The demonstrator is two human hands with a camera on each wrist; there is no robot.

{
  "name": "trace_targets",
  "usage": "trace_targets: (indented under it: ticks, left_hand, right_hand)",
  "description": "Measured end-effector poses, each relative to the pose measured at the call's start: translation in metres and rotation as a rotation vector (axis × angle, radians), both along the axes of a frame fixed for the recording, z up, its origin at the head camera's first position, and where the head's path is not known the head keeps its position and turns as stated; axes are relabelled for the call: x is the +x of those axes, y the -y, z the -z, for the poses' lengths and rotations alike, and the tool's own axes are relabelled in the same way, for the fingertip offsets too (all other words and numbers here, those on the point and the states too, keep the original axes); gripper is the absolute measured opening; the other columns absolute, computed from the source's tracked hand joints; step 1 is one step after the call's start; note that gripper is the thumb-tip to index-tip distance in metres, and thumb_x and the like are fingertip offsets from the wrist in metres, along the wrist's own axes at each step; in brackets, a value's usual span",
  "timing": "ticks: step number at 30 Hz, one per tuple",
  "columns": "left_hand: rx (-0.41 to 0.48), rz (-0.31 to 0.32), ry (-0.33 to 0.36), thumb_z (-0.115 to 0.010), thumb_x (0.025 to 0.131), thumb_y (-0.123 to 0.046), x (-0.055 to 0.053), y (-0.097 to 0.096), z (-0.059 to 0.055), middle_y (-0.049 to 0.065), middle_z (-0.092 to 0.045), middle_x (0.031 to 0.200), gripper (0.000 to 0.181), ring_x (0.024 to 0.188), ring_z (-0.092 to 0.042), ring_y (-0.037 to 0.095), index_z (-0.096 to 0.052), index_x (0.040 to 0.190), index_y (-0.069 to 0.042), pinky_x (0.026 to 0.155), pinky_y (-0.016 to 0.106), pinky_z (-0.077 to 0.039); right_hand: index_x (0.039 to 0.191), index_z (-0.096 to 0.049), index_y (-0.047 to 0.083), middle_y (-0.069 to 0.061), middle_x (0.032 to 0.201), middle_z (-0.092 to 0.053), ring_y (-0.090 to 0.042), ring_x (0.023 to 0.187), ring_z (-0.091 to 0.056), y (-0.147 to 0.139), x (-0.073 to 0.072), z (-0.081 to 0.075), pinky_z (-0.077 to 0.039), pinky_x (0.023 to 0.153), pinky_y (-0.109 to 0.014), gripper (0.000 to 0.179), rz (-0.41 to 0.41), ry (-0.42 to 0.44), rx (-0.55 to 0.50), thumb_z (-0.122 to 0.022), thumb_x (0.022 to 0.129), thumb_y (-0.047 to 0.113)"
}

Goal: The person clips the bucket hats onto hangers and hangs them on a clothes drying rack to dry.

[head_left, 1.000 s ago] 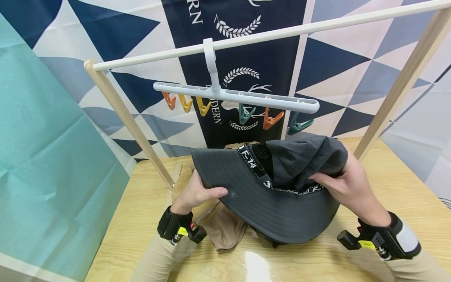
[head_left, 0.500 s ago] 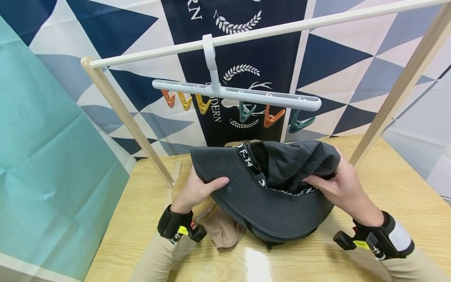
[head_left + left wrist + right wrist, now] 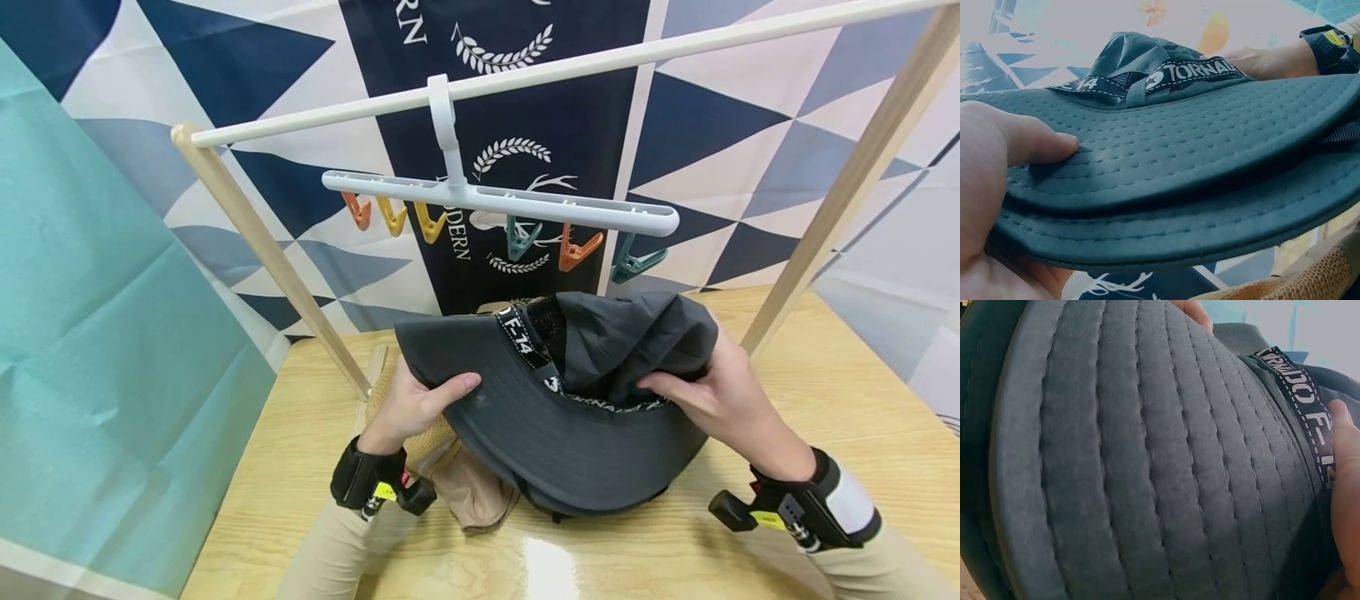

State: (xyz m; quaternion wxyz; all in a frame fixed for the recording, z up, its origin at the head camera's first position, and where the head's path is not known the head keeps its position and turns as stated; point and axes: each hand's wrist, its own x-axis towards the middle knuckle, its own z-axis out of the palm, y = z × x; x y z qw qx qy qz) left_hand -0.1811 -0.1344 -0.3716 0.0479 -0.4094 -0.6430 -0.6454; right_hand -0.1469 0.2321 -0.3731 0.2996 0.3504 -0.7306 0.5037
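A dark grey bucket hat (image 3: 570, 442) with a wide stitched brim is held up between both hands, its inside facing me. Lettering runs along the black inner band (image 3: 1200, 70). My left hand (image 3: 415, 406) pinches the brim at the left, thumb on top and fingers beneath; in the left wrist view the brim lies doubled there. On the right, my right hand (image 3: 723, 400) grips the crumpled crown (image 3: 637, 337), its thumb by the band and its other fingers hidden behind the cloth. Stitched brim fills most of the right wrist view.
Behind the hat lie a woven straw hat (image 3: 427, 437) and a beige cloth item (image 3: 474, 492) on the wooden table (image 3: 262, 500). A grey hanger (image 3: 495, 198) with several coloured clips hangs from a white rod (image 3: 555, 79) on wooden posts (image 3: 273, 262).
Both hands and the dark hat have shifted slightly left; over the second the right hand moved left more than the left hand did. Both grips stay the same.
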Motion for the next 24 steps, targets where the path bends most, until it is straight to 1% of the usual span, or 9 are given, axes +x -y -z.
trace_targets:
  ticks: [1,3,6,8,11,15,21,22,24]
  left_hand:
    - [0.008,0.003,-0.008,-0.072,0.099,0.014,0.0002,0.0003,-0.0004,-0.019,-0.080,0.123,0.038,0.106,-0.079,-0.002,-0.060,0.134,0.021,0.093,0.020,-0.065]
    - [0.025,0.009,-0.019,-0.072,0.098,0.015,0.0008,0.0006,-0.0014,-0.018,-0.080,0.123,0.037,0.107,-0.079,-0.001,-0.069,0.135,0.006,0.094,0.021,-0.065]
    - [0.044,0.018,-0.016,-0.072,0.098,0.014,0.0027,0.0011,-0.0027,-0.018,-0.080,0.124,0.053,0.108,-0.078,-0.002,-0.076,0.136,-0.023,0.095,0.019,-0.064]
    - [0.054,0.017,-0.018,-0.073,0.098,0.014,0.0036,0.0013,-0.0037,-0.019,-0.080,0.124,0.064,0.108,-0.078,-0.003,-0.075,0.136,-0.037,0.095,0.018,-0.063]
    - [0.068,0.026,-0.029,-0.073,0.099,0.012,0.0042,0.0019,-0.0051,-0.020,-0.080,0.126,0.064,0.110,-0.077,-0.003,-0.074,0.138,-0.039,0.097,0.017,-0.062]
    - [0.084,0.038,-0.054,-0.073,0.101,0.011,0.0036,0.0028,-0.0072,-0.019,-0.079,0.132,0.063,0.115,-0.076,-0.002,-0.074,0.141,-0.038,0.101,0.019,-0.062]
    - [0.038,-0.006,-0.062,-0.074,0.098,0.013,0.0038,0.0046,-0.0090,-0.019,-0.078,0.135,0.069,0.118,-0.075,-0.002,-0.074,0.141,-0.040,0.105,0.020,-0.061]
    - [0.028,-0.012,-0.059,-0.074,0.097,0.014,0.0037,0.0049,-0.0090,-0.019,-0.078,0.134,0.066,0.118,-0.075,-0.002,-0.075,0.140,-0.037,0.105,0.020,-0.061]
    - [0.009,-0.014,-0.053,-0.074,0.097,0.014,0.0033,0.0054,-0.0089,-0.018,-0.078,0.133,0.056,0.117,-0.076,-0.001,-0.077,0.138,-0.023,0.105,0.021,-0.062]
  right_hand:
    - [0.131,-0.056,-0.027,0.023,0.142,-0.067,0.005,0.128,-0.063,-0.0002,0.0000,0.0003,-0.047,0.116,-0.015,0.090,-0.001,0.003,-0.007,-0.079,0.098,0.054]
    - [0.135,-0.054,-0.028,0.024,0.144,-0.065,0.005,0.129,-0.061,-0.0010,0.0005,0.0006,-0.045,0.118,-0.015,0.095,0.008,0.028,-0.010,-0.079,0.097,0.055]
    - [0.142,-0.049,-0.028,0.023,0.147,-0.062,0.003,0.131,-0.059,-0.0026,0.0016,0.0016,-0.043,0.121,-0.015,0.096,0.012,0.064,-0.021,-0.082,0.098,0.051]
    - [0.147,-0.048,-0.025,0.023,0.149,-0.061,0.002,0.133,-0.057,-0.0033,0.0019,0.0023,-0.041,0.122,-0.015,0.094,0.014,0.076,-0.026,-0.084,0.099,0.048]
    - [0.150,-0.049,-0.021,0.017,0.151,-0.062,-0.001,0.132,-0.058,-0.0032,0.0014,0.0031,-0.042,0.120,-0.015,0.085,-0.007,0.063,-0.037,-0.087,0.101,0.036]
    - [0.152,-0.049,-0.019,0.013,0.153,-0.060,-0.002,0.134,-0.058,-0.0027,-0.0005,0.0027,-0.043,0.118,-0.015,0.079,-0.031,0.066,-0.014,-0.088,0.101,0.029]
    - [0.149,-0.052,-0.019,0.015,0.152,-0.060,-0.001,0.134,-0.058,-0.0027,-0.0039,0.0027,-0.042,0.117,-0.015,0.077,-0.004,0.068,0.027,-0.091,0.097,0.023]
    - [0.148,-0.053,-0.019,0.016,0.151,-0.060,0.000,0.134,-0.058,-0.0028,-0.0042,0.0027,-0.042,0.117,-0.015,0.076,0.003,0.064,0.033,-0.091,0.097,0.024]
    - [0.146,-0.055,-0.018,0.017,0.149,-0.060,0.000,0.133,-0.058,-0.0031,-0.0048,0.0022,-0.041,0.117,-0.015,0.074,0.017,0.057,0.054,-0.089,0.099,0.027]
